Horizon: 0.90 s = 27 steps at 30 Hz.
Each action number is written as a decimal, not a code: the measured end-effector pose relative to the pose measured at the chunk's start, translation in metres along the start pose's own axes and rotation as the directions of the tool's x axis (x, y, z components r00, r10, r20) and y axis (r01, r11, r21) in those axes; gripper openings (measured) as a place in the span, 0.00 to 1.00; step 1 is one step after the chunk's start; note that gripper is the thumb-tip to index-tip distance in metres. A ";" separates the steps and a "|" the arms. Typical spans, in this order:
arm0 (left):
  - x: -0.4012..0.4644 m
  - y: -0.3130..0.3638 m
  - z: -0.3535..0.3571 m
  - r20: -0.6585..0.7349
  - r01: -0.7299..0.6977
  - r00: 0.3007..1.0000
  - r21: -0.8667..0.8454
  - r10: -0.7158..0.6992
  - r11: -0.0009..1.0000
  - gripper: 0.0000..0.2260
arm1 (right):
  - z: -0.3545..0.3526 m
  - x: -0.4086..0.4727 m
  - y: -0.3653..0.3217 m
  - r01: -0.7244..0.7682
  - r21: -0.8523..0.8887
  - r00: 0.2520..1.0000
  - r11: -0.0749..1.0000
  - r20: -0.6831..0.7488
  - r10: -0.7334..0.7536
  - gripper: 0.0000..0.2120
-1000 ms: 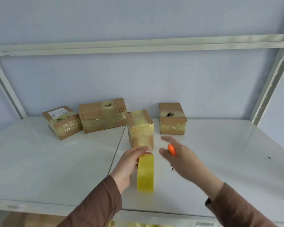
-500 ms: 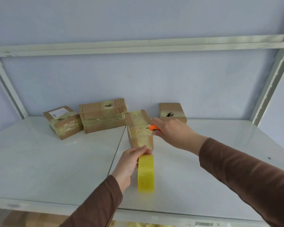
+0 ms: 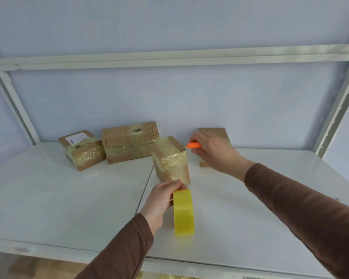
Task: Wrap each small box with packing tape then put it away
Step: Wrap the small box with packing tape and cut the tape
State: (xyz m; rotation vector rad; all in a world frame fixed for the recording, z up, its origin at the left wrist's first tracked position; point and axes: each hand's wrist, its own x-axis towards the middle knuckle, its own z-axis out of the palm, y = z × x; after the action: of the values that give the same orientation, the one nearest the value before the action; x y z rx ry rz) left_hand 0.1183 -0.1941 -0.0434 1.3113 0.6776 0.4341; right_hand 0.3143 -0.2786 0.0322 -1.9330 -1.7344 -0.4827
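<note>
- The left hand [image 3: 162, 200] grips the yellow tape roll [image 3: 184, 212], fingers curled round its far upper edge; the roll stands on edge on the white shelf [image 3: 69, 204], near the front and about mid-width
- Just beyond the roll stands the centre box [image 3: 170, 159], cardboard banded in glossy tape, upright and turned slightly; whether a strip of tape runs from it to the roll I cannot tell
- The right hand [image 3: 212, 151] is raised to the right of that box at its top edge, fingers clamped on a small orange cutter [image 3: 193, 145] whose tip points left toward the box; tip and box look just apart
- Behind the right hand a fourth box [image 3: 213, 131] sits against the back wall, largely hidden
- Far left, two more taped boxes sit side by side: a labelled box [image 3: 82, 151] and a wide box [image 3: 129, 143] to its right; the wide one's right end stands just behind the centre box
- Both sleeves are brown
</note>
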 end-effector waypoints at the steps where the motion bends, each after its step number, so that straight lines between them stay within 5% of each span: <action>1: 0.000 0.001 0.001 0.005 0.001 1.000 -0.001 -0.001 1.000 0.11 | 0.001 0.005 -0.005 0.047 0.067 0.999 0.997 -0.008 -0.046 0.08; 5: 0.001 0.003 0.000 0.045 -0.013 0.999 0.067 0.010 0.998 0.12 | 0.026 0.013 -0.024 0.011 0.116 0.981 0.993 0.193 -0.033 0.13; 11: -0.002 0.017 -0.041 0.220 0.032 0.972 0.223 -0.082 0.974 0.13 | 0.042 0.020 -0.031 -0.114 -0.048 0.984 0.992 0.133 0.119 0.15; 16: -0.026 0.031 -0.070 0.189 -0.206 0.971 0.369 0.144 0.906 0.13 | 0.020 0.011 -0.051 -0.181 0.404 0.945 0.897 -0.182 0.273 0.15; 18: -0.035 0.039 -0.081 0.194 -0.292 0.954 0.421 0.230 0.859 0.13 | 0.019 -0.003 -0.068 -0.213 0.731 0.930 0.648 -0.052 0.365 0.19; 20: -0.040 0.045 -0.094 0.210 -0.332 0.941 0.442 0.264 0.833 0.12 | 0.030 -0.018 -0.088 -0.334 0.845 0.922 0.418 0.200 0.333 0.31; 23: -0.041 0.047 -0.106 0.264 -0.350 0.931 0.460 0.251 0.816 0.12 | 0.054 -0.024 -0.112 -0.412 0.819 0.911 0.399 0.356 0.208 0.37; 27: -0.039 0.045 -0.122 0.358 -0.376 0.913 0.559 0.195 0.739 0.13 | 0.090 -0.012 -0.140 -0.380 0.812 0.925 0.443 0.326 0.195 0.24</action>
State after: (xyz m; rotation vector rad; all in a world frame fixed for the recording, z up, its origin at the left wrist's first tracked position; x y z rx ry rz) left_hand 0.0110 -0.1206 -0.0049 2.0867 0.3775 0.2676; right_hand 0.1685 -0.2273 -0.0300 -1.4294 -1.2575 0.6572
